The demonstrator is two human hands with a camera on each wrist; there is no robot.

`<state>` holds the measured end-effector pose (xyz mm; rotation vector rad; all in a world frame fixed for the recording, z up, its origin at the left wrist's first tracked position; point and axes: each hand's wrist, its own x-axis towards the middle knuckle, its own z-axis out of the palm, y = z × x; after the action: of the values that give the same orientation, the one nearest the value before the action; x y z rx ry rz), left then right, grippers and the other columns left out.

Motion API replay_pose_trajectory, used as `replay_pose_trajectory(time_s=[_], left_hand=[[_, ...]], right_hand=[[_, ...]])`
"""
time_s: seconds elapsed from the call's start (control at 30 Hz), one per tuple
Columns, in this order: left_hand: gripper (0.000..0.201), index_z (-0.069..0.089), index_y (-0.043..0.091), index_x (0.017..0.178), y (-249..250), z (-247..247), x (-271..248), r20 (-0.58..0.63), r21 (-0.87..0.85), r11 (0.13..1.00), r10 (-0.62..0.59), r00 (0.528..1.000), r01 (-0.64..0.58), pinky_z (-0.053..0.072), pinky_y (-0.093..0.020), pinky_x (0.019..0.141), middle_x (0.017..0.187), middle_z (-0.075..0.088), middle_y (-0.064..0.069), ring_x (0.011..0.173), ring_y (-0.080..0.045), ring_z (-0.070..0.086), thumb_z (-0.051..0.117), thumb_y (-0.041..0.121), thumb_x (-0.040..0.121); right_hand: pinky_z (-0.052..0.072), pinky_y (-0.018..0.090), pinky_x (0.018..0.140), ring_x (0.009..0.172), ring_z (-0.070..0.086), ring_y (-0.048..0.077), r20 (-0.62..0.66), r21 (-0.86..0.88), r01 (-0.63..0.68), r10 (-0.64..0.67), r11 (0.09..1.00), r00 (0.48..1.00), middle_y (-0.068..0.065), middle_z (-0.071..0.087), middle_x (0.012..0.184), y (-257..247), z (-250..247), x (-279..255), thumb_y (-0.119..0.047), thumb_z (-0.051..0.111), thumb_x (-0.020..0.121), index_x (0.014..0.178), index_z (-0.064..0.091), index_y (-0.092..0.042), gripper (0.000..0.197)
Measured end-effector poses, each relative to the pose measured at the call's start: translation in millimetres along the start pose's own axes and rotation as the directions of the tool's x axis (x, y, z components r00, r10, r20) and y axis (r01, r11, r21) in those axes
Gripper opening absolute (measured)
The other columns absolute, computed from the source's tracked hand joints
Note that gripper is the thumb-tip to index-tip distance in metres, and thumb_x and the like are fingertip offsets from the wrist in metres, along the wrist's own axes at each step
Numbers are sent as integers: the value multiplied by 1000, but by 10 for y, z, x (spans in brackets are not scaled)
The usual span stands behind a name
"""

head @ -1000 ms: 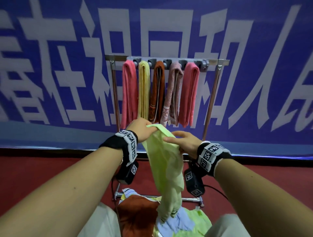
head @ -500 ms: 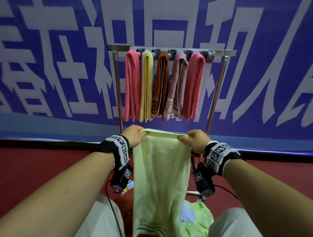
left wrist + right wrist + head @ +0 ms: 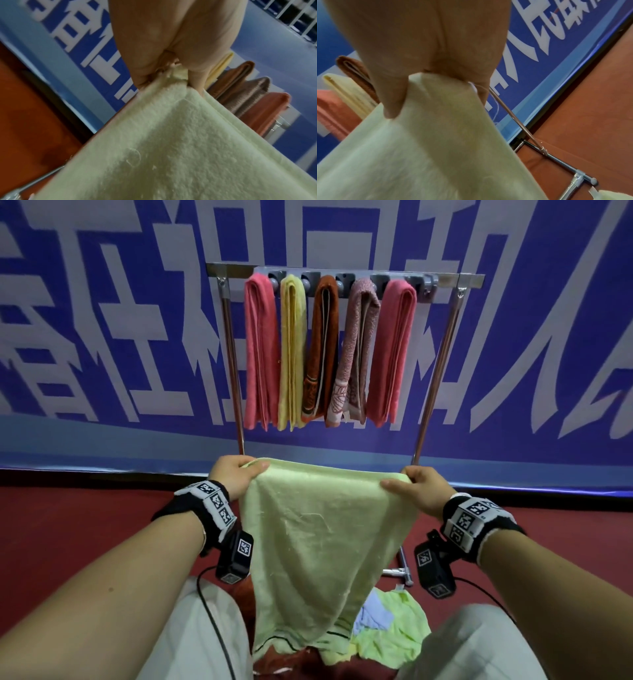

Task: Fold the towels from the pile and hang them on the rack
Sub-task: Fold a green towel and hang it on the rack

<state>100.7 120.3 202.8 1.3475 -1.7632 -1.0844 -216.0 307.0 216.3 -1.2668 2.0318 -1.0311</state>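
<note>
Left hand (image 3: pixel 236 477) and right hand (image 3: pixel 416 491) each pinch a top corner of the pale green towel (image 3: pixel 322 542), spread at frame centre. Judged soft, light and limp, so corners are the sound hold. Pile (image 3: pixel 387 631) lies beneath. Rack (image 3: pixel 346 270) above carries five folded towels (image 3: pixel 329 347), crowding its left.

Five hung towels (image 3: pixel 325 347), one held towel (image 3: pixel 318 542)

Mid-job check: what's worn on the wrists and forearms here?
Forearms are bare, no sleeves. Behind the left hand sits the left wristband, black with white tiles of black square codes; the right wristband behind the right hand matches. Under each hangs a black camera box, the left box and the right box, each tagged with one code and trailing a thin black cable.
</note>
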Motion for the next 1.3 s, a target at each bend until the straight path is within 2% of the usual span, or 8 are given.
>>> replay_pose_trajectory(time_s=[0.17, 0.33, 0.4, 0.47, 0.6, 0.73, 0.97, 1.3], left_hand=[[8, 72, 19, 98, -209, 33, 7, -53, -136, 988, -77, 996, 70, 53, -39, 96, 95, 75, -4, 92, -22, 69, 71, 25, 93], [34, 71, 0, 115, -397, 102, 6, -96, -199, 969, -166, 981, 144, 51, -48, 101, 100, 74, -8, 99, -26, 69, 71, 26, 92], [53, 66, -1, 124, -461, 107, 5, -150, -167, 970, -203, 968, 177, 50, -47, 104, 117, 71, -10, 109, -26, 67, 78, 33, 86], [56, 67, -1, 120, -505, 132, 16, -183, -197, 964, -218, 959, 181, 51, -46, 102, 114, 72, -13, 107, -27, 68, 83, 36, 80], [32, 73, 8, 92, -494, 276, 51, -116, -370, 906, -264, 958, 205, 58, -49, 92, 100, 75, -16, 92, -29, 73, 84, 33, 77], [19, 65, -1, 112, -255, 552, -86, 60, -559, 797, -238, 969, 230, 62, -28, 64, 99, 72, -16, 73, -17, 72, 60, 12, 100], [24, 64, 0, 117, -238, 976, -229, 259, -522, 803, -172, 950, 288, 61, -26, 71, 103, 73, -13, 75, -14, 73, 50, 16, 105], [10, 71, 8, 90, -501, 1447, -330, 280, -534, 770, -229, 932, 349, 58, -25, 64, 83, 74, -3, 73, -11, 69, 64, 11, 96]], right_hand=[[49, 43, 71, 72, 58, 28, -9, 385, -137, 152, 913, 988, 15, 59, 80, 108, 4, -16, -21, 81, 85, 77, 55, -12, 28], [43, 46, 78, 82, 54, 35, -2, 551, -225, 271, 804, 963, 20, 65, 89, 413, 69, 85, -57, 98, 44, 84, 74, -14, 63], [50, 37, 68, 70, 58, 30, -52, 617, -218, 315, 756, 948, 20, 66, 83, 338, 80, -25, -37, 92, 70, 84, 71, -10, 36], [52, 29, 51, 54, 58, 22, -111, 646, -186, 333, 740, 936, 14, 66, 74, 329, 107, -56, -19, 79, 88, 84, 68, -7, 17], [57, 32, 59, 57, 64, 20, -157, 658, -156, 337, 737, 928, 11, 70, 76, 381, 207, 30, -16, 68, 97, 92, 70, -6, 11], [57, 42, 71, 70, 66, 29, -160, 647, -136, 308, 750, 938, 18, 70, 87, 371, 320, 98, -17, 65, 99, 103, 68, 1, 19], [53, 25, 50, 53, 63, 15, -67, 698, -162, 289, 697, 955, 11, 66, 74, 479, 699, 189, -11, 56, 103, 88, 59, -8, 15], [55, 33, 70, 59, 58, 14, 117, 629, -214, 181, 747, 977, 8, 61, 73, 638, 1219, 245, -7, 64, 97, 78, 61, -10, 20]])
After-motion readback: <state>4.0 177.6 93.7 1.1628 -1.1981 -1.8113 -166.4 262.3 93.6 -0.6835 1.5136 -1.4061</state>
